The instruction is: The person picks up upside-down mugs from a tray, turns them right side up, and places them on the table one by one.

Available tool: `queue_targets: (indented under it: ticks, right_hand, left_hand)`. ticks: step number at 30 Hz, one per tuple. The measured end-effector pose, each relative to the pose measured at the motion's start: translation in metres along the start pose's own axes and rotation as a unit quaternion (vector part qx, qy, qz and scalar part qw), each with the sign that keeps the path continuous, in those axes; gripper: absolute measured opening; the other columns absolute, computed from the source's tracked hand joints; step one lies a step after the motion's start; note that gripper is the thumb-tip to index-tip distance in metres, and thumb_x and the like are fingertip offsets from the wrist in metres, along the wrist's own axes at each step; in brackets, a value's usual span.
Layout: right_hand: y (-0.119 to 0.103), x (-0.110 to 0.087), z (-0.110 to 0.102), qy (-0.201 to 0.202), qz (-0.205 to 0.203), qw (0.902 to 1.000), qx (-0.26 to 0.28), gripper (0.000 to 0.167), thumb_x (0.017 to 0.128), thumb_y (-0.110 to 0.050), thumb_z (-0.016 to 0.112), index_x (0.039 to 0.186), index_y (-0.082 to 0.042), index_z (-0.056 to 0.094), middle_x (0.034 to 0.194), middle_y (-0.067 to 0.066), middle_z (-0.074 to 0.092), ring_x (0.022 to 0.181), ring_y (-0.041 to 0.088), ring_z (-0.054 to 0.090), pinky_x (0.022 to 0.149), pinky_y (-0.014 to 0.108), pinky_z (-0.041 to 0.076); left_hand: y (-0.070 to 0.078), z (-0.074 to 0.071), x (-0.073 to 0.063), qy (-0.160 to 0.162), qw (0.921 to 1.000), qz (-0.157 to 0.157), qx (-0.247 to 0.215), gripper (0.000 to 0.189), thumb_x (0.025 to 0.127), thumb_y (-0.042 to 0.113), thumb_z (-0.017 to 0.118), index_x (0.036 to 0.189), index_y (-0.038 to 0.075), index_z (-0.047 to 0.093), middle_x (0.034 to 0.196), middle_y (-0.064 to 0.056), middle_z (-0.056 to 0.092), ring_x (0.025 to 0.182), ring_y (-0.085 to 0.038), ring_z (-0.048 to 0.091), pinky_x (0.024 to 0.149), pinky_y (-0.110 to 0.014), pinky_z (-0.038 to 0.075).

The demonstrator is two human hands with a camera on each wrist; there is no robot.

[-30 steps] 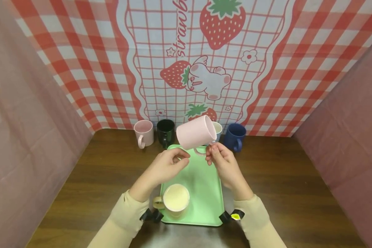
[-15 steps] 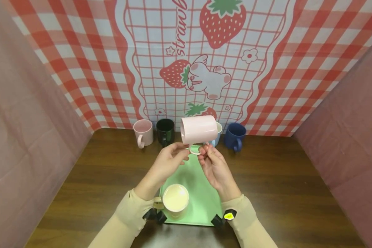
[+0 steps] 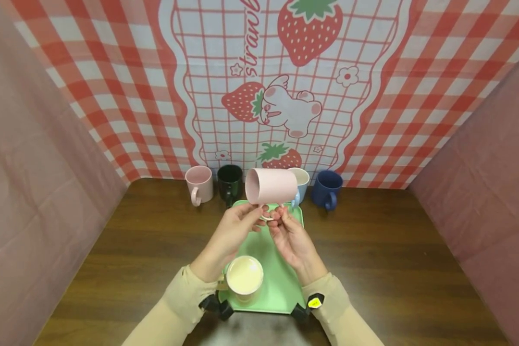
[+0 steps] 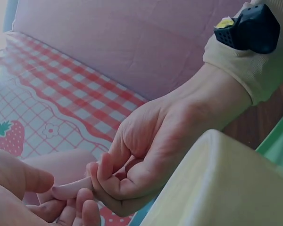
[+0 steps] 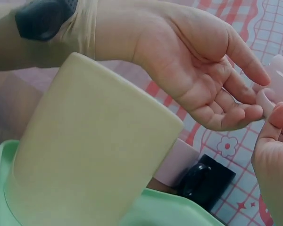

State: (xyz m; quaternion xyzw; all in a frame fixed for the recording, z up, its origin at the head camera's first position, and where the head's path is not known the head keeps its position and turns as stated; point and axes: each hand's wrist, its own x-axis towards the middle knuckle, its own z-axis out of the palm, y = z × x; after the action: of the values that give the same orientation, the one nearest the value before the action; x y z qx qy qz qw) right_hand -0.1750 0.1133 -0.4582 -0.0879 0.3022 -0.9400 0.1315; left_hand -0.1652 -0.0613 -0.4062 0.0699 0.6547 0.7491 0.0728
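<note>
A pale pink mug is held up on its side above the far end of a green tray, its mouth facing left and its handle hanging down. My left hand pinches the handle on the side near the mouth, thumb against fingers. On the side near the base, my right hand pinches the same handle between thumb and fingertips. In the right wrist view the fingers of the left hand reach toward the handle from the left. A cream-yellow mug stands upright on the tray's near left part.
Along the back of the wooden table stand another pink mug, a black mug, a light blue mug partly behind the held one, and a navy mug. A checked strawberry cloth hangs behind them.
The pink mug has turned from mouth-right to mouth-left. My left hand has come over to its handle and taken hold, while my right hand has shifted left.
</note>
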Motion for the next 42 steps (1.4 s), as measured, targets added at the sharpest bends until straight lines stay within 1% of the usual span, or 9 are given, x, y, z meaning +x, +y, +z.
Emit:
queue_targets:
  ticks: [10, 14, 17, 20, 24, 27, 30, 34, 42]
  right_hand:
    - [-0.001, -0.002, 0.000, 0.016, 0.006, 0.9990, -0.042, 0.024, 0.117, -0.023, 0.046, 0.105, -0.012, 0.063, 0.101, -0.002, 0.065, 0.088, 0.007, 0.059, 0.075, 0.012, 0.050]
    - [-0.002, -0.001, -0.003, 0.009, 0.002, 0.9945, -0.104, 0.025, 0.117, -0.026, 0.048, 0.103, -0.015, 0.065, 0.103, -0.004, 0.066, 0.091, 0.006, 0.059, 0.080, 0.013, 0.050]
    - [-0.003, 0.000, -0.005, 0.011, -0.004, 0.9851, -0.171, 0.026, 0.118, -0.027, 0.048, 0.102, -0.017, 0.066, 0.104, -0.006, 0.068, 0.093, 0.006, 0.059, 0.084, 0.016, 0.050]
    - [-0.006, -0.001, -0.007, 0.023, -0.014, 0.9703, -0.241, 0.027, 0.118, -0.021, 0.048, 0.102, -0.016, 0.070, 0.103, -0.005, 0.070, 0.091, 0.008, 0.058, 0.086, 0.020, 0.049]
    - [-0.007, -0.001, -0.007, 0.047, -0.026, 0.9450, -0.323, 0.029, 0.117, -0.011, 0.051, 0.102, -0.013, 0.075, 0.096, -0.003, 0.069, 0.082, 0.010, 0.057, 0.081, 0.023, 0.049]
    - [-0.006, -0.002, -0.005, 0.064, -0.027, 0.9318, -0.356, 0.027, 0.115, -0.006, 0.053, 0.101, -0.009, 0.076, 0.088, -0.002, 0.068, 0.078, 0.011, 0.055, 0.075, 0.022, 0.047]
    - [-0.004, -0.003, -0.002, 0.081, -0.026, 0.9265, -0.367, 0.026, 0.114, -0.004, 0.054, 0.100, -0.006, 0.075, 0.084, -0.002, 0.067, 0.076, 0.010, 0.056, 0.070, 0.021, 0.046]
    - [-0.003, -0.005, 0.003, 0.093, -0.028, 0.9248, -0.368, 0.025, 0.113, -0.002, 0.055, 0.099, -0.003, 0.076, 0.083, 0.000, 0.067, 0.075, 0.010, 0.056, 0.067, 0.020, 0.046]
    - [-0.005, -0.007, 0.005, 0.073, -0.033, 0.9204, -0.383, 0.024, 0.112, -0.001, 0.055, 0.098, -0.001, 0.075, 0.084, 0.000, 0.066, 0.073, 0.011, 0.053, 0.067, 0.021, 0.044]
  left_hand:
    - [-0.001, 0.000, -0.001, 0.005, 0.9999, 0.003, -0.012, 0.026, 0.113, 0.007, 0.060, 0.128, -0.011, 0.070, 0.113, -0.022, 0.073, 0.091, -0.018, 0.067, 0.080, -0.027, 0.054]
    - [0.000, -0.001, -0.001, 0.001, 0.9999, 0.009, -0.008, 0.024, 0.113, 0.006, 0.059, 0.126, -0.011, 0.069, 0.110, -0.018, 0.073, 0.090, -0.019, 0.066, 0.081, -0.027, 0.054]
    - [0.000, -0.002, -0.002, -0.002, 0.9999, 0.011, 0.000, 0.023, 0.113, 0.006, 0.058, 0.124, -0.010, 0.069, 0.109, -0.013, 0.073, 0.089, -0.018, 0.064, 0.082, -0.028, 0.055]
    - [0.001, -0.002, -0.003, -0.004, 0.9999, 0.011, 0.006, 0.022, 0.113, 0.006, 0.058, 0.123, -0.010, 0.069, 0.108, -0.010, 0.074, 0.088, -0.016, 0.064, 0.082, -0.028, 0.054]
    - [0.003, -0.001, -0.004, -0.014, 0.9996, 0.020, 0.013, 0.021, 0.112, 0.006, 0.060, 0.120, -0.010, 0.070, 0.103, -0.008, 0.073, 0.088, -0.015, 0.063, 0.082, -0.027, 0.053]
    - [0.005, 0.002, -0.006, -0.022, 0.9992, 0.024, 0.021, 0.019, 0.111, 0.004, 0.060, 0.119, -0.011, 0.070, 0.097, -0.006, 0.070, 0.086, -0.015, 0.061, 0.082, -0.026, 0.053]
    - [0.006, 0.003, -0.008, -0.024, 0.9990, 0.025, 0.028, 0.020, 0.111, 0.004, 0.060, 0.118, -0.011, 0.070, 0.093, -0.006, 0.067, 0.084, -0.015, 0.060, 0.082, -0.027, 0.052]
    - [0.007, 0.005, -0.009, -0.023, 0.9986, 0.025, 0.041, 0.021, 0.112, 0.007, 0.060, 0.117, -0.010, 0.071, 0.089, -0.006, 0.065, 0.083, -0.015, 0.059, 0.081, -0.028, 0.051]
    - [0.010, 0.003, -0.010, -0.032, 0.9978, 0.027, 0.051, 0.024, 0.113, 0.011, 0.061, 0.117, -0.010, 0.074, 0.088, -0.007, 0.067, 0.082, -0.016, 0.060, 0.080, -0.028, 0.051]
